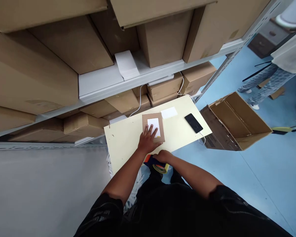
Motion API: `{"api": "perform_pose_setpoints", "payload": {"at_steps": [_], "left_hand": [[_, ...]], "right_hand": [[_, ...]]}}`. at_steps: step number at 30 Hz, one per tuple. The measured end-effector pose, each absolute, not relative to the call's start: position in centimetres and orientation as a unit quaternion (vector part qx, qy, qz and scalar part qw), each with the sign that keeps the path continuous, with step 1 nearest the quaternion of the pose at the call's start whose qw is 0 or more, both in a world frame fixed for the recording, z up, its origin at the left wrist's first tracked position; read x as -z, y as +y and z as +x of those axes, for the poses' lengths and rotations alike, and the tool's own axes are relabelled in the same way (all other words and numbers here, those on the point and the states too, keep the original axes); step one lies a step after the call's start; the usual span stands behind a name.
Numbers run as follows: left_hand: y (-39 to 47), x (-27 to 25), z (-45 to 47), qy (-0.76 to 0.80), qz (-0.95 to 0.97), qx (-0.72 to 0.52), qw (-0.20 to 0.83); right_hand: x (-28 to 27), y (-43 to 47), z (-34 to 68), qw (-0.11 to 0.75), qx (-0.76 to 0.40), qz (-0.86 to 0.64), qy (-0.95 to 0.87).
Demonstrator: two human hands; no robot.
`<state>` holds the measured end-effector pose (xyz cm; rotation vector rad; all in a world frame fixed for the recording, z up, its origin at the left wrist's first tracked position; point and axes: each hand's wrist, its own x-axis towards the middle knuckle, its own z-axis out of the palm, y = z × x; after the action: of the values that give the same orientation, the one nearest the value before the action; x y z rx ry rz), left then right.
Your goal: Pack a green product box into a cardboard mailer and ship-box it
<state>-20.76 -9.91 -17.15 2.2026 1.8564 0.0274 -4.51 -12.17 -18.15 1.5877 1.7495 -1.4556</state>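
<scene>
On the cream tabletop (130, 144) lies a flat brown cardboard box (144, 121) with a white label (153, 123) on top. My left hand (147, 140) rests on it, fingers spread over the label and the thumb near the box's front edge. Just below the table's front edge, my right hand (163, 156) grips a tape dispenser (160, 167) with orange, dark blue and yellow parts and a roll of tape. The dispenser's handle is mostly hidden by my fingers.
A black phone (193, 123) with a white cable and a white paper (169, 112) lie on the table. Shelving (162, 69) full of cartons rises behind. An open carton (233, 121) stands on the blue floor to the right, with another person (273, 70) beyond it.
</scene>
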Motion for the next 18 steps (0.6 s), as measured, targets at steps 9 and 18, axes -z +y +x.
{"api": "perform_pose_setpoints", "payload": {"at_steps": [9,18], "left_hand": [[-10.0,16.8,-20.7,0.647,0.748,-0.047,0.140],[-10.3,14.5,-20.6,0.720,0.664,-0.006,0.201]], "right_hand": [[16.5,-11.1,7.0,0.057,0.219,0.678,0.699],[19.4,-5.8,4.9,-0.030,0.166,0.651,0.740]]}}
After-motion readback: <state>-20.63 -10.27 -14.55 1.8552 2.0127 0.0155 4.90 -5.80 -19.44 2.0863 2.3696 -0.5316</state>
